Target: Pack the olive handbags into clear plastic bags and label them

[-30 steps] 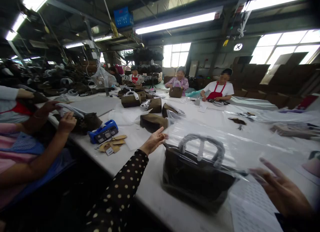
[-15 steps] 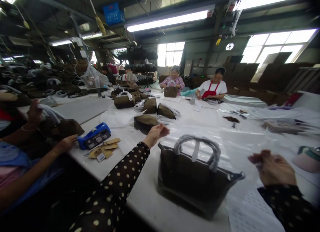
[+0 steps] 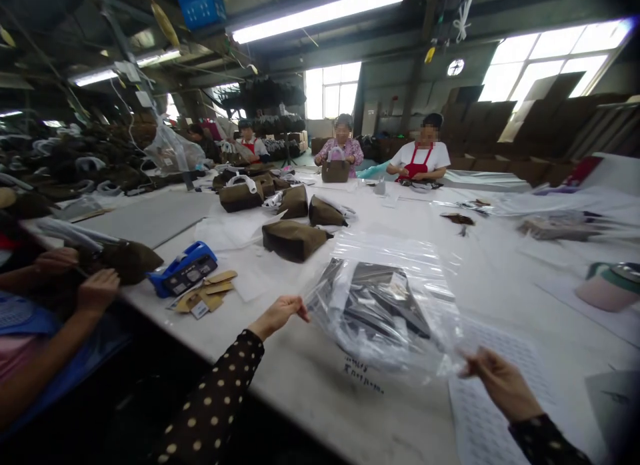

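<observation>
My left hand (image 3: 278, 314) pinches the left corner of a clear plastic bag (image 3: 385, 305) and my right hand (image 3: 495, 379) pinches its right corner. The bag is stretched between them, tipped toward me over the white table (image 3: 310, 385). A dark handbag (image 3: 373, 303) lies inside it, seen through the plastic. Both my sleeves are black with pale dots.
Several olive-brown bags (image 3: 293, 239) lie further up the table. A blue tagging device (image 3: 183, 268) and brown tags (image 3: 205, 297) sit at the left. A person's hands (image 3: 95, 288) work on a bag beside me. People sit at the far end (image 3: 423, 159). A printed sheet (image 3: 505, 398) lies at the right.
The dark handbag stood upright with the plastic behind it; now it lies inside the clear bag, which both hands hold up by its corners. My view has dropped slightly.
</observation>
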A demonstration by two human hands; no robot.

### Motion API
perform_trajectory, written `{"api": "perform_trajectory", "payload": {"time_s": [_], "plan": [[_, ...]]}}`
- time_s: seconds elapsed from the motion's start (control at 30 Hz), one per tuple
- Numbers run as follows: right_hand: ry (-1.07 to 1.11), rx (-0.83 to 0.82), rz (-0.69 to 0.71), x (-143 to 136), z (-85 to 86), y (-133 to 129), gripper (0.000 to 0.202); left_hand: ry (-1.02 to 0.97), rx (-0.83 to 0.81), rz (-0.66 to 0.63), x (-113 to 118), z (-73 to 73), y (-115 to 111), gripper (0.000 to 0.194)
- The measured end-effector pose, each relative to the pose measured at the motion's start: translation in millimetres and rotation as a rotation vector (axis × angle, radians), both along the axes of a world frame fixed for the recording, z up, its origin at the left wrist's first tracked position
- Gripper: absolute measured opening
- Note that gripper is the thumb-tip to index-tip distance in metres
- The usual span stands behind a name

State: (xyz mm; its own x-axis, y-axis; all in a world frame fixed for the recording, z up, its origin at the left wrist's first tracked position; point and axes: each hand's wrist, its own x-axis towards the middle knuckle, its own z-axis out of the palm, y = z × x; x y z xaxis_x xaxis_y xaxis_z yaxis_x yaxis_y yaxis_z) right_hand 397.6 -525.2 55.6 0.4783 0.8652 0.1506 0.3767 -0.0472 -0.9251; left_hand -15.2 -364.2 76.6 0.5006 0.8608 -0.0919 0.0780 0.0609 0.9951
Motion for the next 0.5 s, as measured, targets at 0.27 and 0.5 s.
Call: {"api": "perform_trajectory", "payload": {"time_s": [0.27,0.5], "plan": [[0.082,-0.256,0.16,-35,-84.4,-74,0.045,0.183,-0.096,0.021,-42,-59.1,-55,0.052],[0.28,-0.213,0.344,3,-68.7,-117,0.05,0.491,0.152,0.2,-43,-16.8,-53,0.055]]}}
